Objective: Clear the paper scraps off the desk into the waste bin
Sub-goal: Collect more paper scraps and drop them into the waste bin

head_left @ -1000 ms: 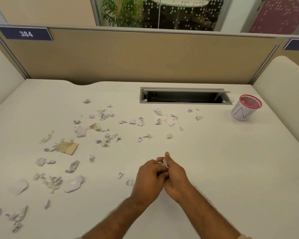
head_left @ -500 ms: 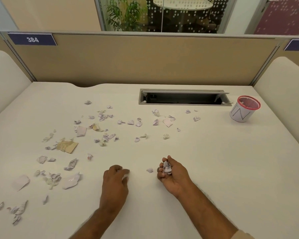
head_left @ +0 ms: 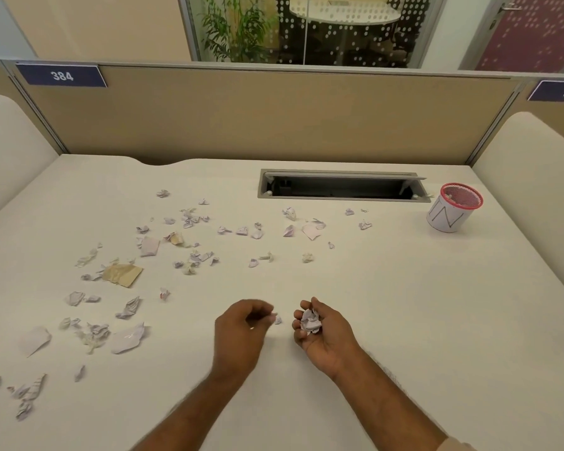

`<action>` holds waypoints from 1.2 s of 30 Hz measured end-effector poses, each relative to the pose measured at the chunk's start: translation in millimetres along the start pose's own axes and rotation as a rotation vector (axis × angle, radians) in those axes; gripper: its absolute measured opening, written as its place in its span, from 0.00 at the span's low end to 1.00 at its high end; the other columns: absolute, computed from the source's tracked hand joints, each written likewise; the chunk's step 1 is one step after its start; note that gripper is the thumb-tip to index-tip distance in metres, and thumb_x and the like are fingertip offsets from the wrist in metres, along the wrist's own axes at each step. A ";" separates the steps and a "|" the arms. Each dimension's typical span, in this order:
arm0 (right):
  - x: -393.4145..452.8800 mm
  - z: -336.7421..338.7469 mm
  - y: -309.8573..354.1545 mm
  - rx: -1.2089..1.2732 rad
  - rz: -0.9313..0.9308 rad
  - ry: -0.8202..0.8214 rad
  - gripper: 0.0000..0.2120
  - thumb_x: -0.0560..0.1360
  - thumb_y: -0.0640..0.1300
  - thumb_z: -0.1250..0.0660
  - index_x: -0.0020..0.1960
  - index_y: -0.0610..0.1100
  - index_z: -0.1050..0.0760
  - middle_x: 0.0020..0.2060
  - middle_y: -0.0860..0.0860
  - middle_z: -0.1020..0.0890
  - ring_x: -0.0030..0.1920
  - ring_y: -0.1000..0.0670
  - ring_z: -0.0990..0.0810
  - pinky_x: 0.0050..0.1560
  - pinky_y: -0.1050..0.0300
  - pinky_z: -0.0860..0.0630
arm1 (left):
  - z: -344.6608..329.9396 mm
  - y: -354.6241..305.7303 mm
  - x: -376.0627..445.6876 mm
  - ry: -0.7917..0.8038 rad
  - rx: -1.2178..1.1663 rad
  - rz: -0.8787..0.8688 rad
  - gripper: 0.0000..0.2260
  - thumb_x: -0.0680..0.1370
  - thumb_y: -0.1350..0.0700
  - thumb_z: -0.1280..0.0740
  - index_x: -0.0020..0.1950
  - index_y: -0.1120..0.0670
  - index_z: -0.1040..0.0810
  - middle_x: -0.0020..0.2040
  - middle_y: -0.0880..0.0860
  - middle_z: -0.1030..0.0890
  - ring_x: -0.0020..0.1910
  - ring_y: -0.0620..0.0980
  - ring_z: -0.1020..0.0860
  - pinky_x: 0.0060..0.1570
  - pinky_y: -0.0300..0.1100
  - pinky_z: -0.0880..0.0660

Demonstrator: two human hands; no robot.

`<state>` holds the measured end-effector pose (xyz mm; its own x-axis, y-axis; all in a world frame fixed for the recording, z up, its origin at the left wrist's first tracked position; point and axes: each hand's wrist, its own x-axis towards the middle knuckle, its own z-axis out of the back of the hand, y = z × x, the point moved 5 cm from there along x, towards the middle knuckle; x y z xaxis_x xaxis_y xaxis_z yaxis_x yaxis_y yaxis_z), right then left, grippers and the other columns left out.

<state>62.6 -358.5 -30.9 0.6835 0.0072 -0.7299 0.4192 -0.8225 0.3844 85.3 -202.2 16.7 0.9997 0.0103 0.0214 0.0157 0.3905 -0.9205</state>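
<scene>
Your right hand lay palm up on the desk, its fingers curled round a crumpled wad of pale lilac paper, creased and ridged like a small ball. Your left hand sat just beside it, knuckles up, with the fingertips drawn together on a small scrap; motion blur there kept you from telling whether the scrap was truly pinched or only touched.

The desk was a smooth matte off-white surface with a wavy notch in its far edge. Most of the loose scraps were scattered across the left half and the middle: thin, wrinkled bits in white and lilac, some flat and torn, some twisted. One larger tan piece looked like stiff, creased brown paper.

The waste bin, a small round cup with a red wire-mesh rim and a white paper wrap marked in pen, stood at the far right, just beside the right end of the grey rectangular cable slot. Between your right hand and the bin the desk showed only bare surface. A tan fabric partition closed the far edge, and rounded cream side panels bounded both sides.
</scene>
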 end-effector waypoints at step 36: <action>3.6 21.8 21.6 0.260 0.034 0.061 0.18 0.81 0.50 0.42 0.42 0.37 0.26 0.32 0.41 0.21 0.34 0.43 0.19 0.32 0.54 0.21 | -77.9 -38.1 1.2 0.345 0.124 -0.133 0.11 0.70 0.55 0.23 0.37 0.39 0.21 0.39 0.41 0.18 0.40 0.39 0.22 0.40 0.30 0.28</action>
<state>61.1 -388.6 -37.5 0.7324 0.0048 -0.6808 0.2331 -0.9413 0.2441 87.4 -288.8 21.4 0.9367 -0.3500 -0.0145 0.1645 0.4761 -0.8639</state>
